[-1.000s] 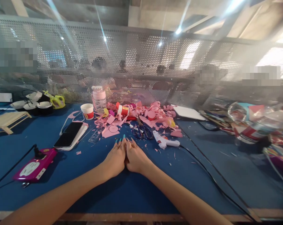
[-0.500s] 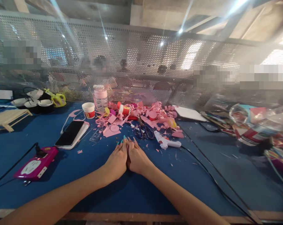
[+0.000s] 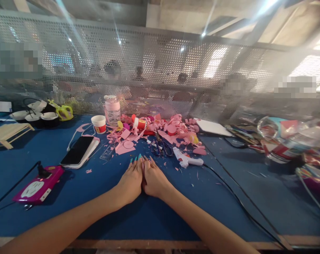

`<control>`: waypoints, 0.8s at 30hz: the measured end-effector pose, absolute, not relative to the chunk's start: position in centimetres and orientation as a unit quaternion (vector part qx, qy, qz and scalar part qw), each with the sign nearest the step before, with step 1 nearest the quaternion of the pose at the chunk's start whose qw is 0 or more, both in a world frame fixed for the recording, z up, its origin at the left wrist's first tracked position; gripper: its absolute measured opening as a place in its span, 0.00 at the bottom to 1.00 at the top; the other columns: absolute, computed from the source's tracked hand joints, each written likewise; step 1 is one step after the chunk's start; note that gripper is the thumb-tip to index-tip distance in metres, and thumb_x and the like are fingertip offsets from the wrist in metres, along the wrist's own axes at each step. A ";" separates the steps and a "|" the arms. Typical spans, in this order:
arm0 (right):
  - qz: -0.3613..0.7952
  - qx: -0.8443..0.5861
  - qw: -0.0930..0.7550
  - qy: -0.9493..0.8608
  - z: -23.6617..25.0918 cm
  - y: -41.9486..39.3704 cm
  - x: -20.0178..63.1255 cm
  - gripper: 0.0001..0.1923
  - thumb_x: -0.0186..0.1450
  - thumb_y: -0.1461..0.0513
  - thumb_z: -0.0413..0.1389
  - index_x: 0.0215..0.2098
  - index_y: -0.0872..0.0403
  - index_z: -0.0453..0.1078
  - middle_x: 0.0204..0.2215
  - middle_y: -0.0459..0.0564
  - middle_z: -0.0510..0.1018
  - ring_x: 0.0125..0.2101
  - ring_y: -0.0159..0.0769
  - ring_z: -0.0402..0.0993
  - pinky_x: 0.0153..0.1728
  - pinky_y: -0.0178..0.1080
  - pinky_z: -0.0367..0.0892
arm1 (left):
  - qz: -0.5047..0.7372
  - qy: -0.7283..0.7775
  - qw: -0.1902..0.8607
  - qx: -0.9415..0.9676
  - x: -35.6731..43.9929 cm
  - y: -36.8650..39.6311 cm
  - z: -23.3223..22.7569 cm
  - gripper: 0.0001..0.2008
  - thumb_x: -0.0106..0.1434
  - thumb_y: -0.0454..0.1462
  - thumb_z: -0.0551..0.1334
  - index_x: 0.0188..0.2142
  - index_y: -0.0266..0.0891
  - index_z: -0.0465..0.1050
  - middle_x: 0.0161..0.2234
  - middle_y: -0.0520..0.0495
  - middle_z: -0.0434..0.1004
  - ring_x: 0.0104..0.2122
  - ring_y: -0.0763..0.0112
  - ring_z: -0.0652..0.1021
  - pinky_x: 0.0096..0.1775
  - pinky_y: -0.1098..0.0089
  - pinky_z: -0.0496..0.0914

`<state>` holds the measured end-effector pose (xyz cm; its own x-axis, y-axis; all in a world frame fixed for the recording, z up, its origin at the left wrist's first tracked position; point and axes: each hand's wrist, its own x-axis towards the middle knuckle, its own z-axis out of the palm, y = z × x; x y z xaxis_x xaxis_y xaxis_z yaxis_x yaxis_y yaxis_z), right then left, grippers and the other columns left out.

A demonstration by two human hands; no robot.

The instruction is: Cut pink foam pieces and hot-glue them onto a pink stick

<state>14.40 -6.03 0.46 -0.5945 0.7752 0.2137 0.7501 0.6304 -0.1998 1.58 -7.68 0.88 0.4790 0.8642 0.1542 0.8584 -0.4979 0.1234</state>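
Note:
My left hand (image 3: 131, 180) and my right hand (image 3: 154, 178) lie flat, side by side and touching, on the blue table top (image 3: 101, 197). Neither holds anything; the fingers are stretched out and pressed together. Just beyond the fingertips lie dark scissors (image 3: 161, 148) and a white glue gun (image 3: 186, 159) whose black cord (image 3: 239, 204) runs to the right front. A heap of pink paper scraps (image 3: 173, 130) spreads behind them. A pink paper piece with a circle (image 3: 125, 146) lies ahead of my left hand.
A phone on a white case (image 3: 77, 151) and a magenta power strip (image 3: 36, 187) lie at left. A small cup (image 3: 98, 124), a clear jar (image 3: 112, 110) and a wooden rack (image 3: 6, 133) stand farther back. Clutter in plastic (image 3: 289, 141) fills the right. A perforated metal screen (image 3: 160, 70) closes the back.

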 end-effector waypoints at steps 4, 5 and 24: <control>0.050 -0.426 0.141 -0.892 0.7 -6.3 14.7 0.32 0.51 0.64 0.48 0.52 0.71 0.52 0.48 0.67 0.64 0.53 0.45 0.55 0.56 0.45 0.45 | 0.086 0.499 0.010 0.862 1.7 -8.0 1.1 0.32 0.49 0.23 0.47 0.56 0.21 0.48 0.56 0.26 0.53 0.56 0.54 0.58 0.53 0.57 0.55; 0.055 -0.424 0.142 -0.893 0.6 -6.4 14.9 0.32 0.50 0.64 0.48 0.53 0.71 0.51 0.48 0.68 0.63 0.53 0.45 0.54 0.56 0.45 0.45 | 0.085 0.498 0.009 0.863 1.7 -8.0 1.1 0.32 0.49 0.23 0.47 0.56 0.20 0.48 0.56 0.26 0.53 0.56 0.53 0.58 0.53 0.57 0.55; 0.063 -0.425 0.135 -0.893 0.6 -6.2 16.0 0.37 0.49 0.64 0.49 0.55 0.74 0.47 0.53 0.70 0.59 0.55 0.46 0.53 0.58 0.46 0.42 | 0.095 0.512 0.016 0.854 1.9 -9.0 1.1 0.35 0.49 0.24 0.47 0.58 0.19 0.41 0.54 0.25 0.56 0.54 0.53 0.62 0.53 0.56 0.56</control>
